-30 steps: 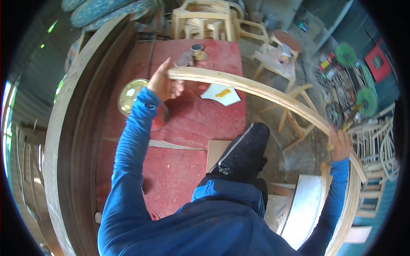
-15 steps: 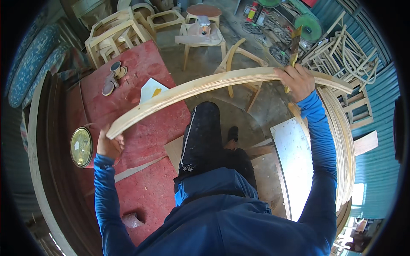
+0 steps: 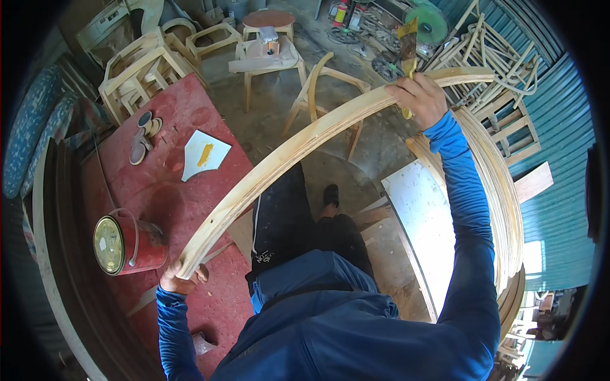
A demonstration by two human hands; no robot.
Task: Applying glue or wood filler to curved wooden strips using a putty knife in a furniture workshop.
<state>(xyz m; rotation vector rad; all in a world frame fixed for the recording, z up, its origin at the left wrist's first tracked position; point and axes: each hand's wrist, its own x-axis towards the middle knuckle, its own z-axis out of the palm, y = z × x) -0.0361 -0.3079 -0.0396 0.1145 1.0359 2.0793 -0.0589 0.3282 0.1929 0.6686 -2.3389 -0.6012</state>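
Observation:
A long curved plywood strip [image 3: 273, 170] slants across in front of me, its near end low on the left and its far end high on the right. My left hand [image 3: 183, 274] is closed around the near end. Toward the other end, my right hand [image 3: 420, 98] grips the strip and also holds a paintbrush [image 3: 408, 51], bristles pointing up and stained yellow-brown. Left of the strip, a red paint can [image 3: 145, 244] with a wire handle stands on the red tabletop [image 3: 184, 219], near my left hand. Beyond it lies a white angular piece [image 3: 204, 155] with a yellow smear.
Round discs [image 3: 145, 135] sit on the table's far part. A stack of curved strips [image 3: 505, 190] and a white board [image 3: 422, 222] are at my right. Wooden stool frames [image 3: 140, 73], a small stool [image 3: 270, 60] and a green fan [image 3: 426, 25] stand farther off.
The strip's left end has come down and nearer to me, so it slants more steeply. Both hands still hold it; the view has shifted, showing more of the paint can and white piece.

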